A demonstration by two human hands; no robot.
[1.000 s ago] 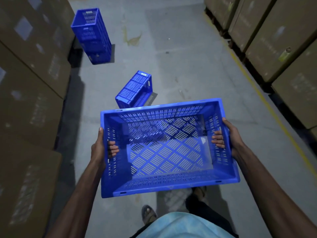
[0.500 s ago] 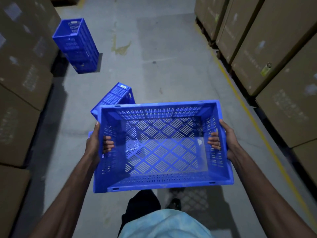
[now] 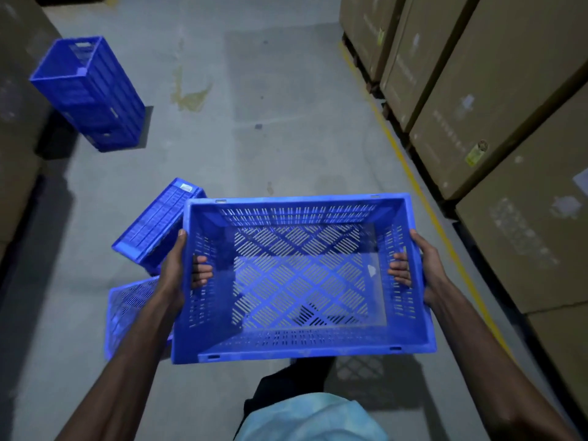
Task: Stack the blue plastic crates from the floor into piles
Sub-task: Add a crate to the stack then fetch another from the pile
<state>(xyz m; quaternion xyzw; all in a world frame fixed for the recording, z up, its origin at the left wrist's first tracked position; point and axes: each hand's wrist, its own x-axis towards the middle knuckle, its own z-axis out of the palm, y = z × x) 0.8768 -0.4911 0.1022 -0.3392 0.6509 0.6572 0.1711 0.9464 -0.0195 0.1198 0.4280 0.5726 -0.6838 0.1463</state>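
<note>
From the head camera I count two hands and one carried crate (image 3: 302, 281). My left hand (image 3: 175, 272) grips its left end wall and my right hand (image 3: 426, 268) grips the right end wall, with the fingers of each curled in through a handle slot. The crate hangs level and open side up above the floor (image 3: 254, 90). Two more loose crates lie at its left: a tipped crate (image 3: 159, 224) on its side and a lower crate (image 3: 130, 310) partly behind my left forearm. One pile (image 3: 89, 93) stands far left; I cannot count its layers. Cartons (image 3: 477, 90) line the right, beyond one yellow line (image 3: 397, 148).
</note>
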